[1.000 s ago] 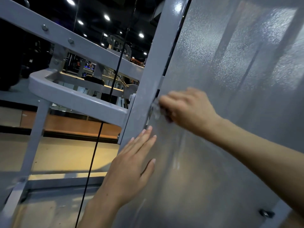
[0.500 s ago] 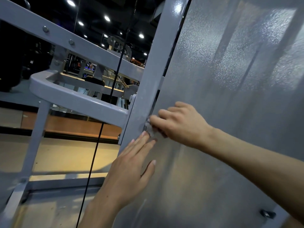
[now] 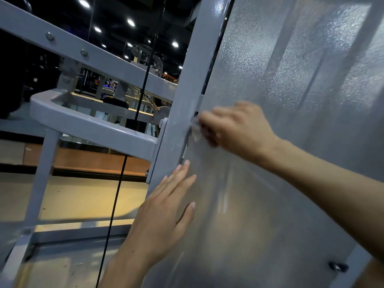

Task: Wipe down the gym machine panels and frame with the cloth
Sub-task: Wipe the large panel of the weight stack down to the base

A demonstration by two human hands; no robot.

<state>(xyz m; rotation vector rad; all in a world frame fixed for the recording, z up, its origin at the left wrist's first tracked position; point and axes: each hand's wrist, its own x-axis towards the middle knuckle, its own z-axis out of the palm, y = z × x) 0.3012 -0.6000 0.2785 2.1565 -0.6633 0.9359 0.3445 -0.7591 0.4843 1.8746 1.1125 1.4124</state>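
**Glossy paint, pebbled panel**

The frame [image 3: 199,84] is grey-painted metal, smooth and glossy, with bare metal bolts [image 3: 49,36]. The panel [image 3: 291,100] is translucent plastic with a fine pebbled, shiny texture. The cloth [image 3: 195,129] looks pale, thin and crumpled. The floor [image 3: 79,196] is smooth with a low sheen.

Both forearms are bare as far as the picture's edge shows them, with no sleeve, cuff, glove, watch or band anywhere along them. The left hand [image 3: 164,217] has slim, long fingers [image 3: 176,179] with short, neatly trimmed nails that look pale and unpainted, the thumbnail plainly visible, and no ring on any of them. The right hand [image 3: 239,129] is smeared by motion blur, so its knuckles and finger outlines are soft and its nails cannot be made out, and the wrist behind it is bare too.
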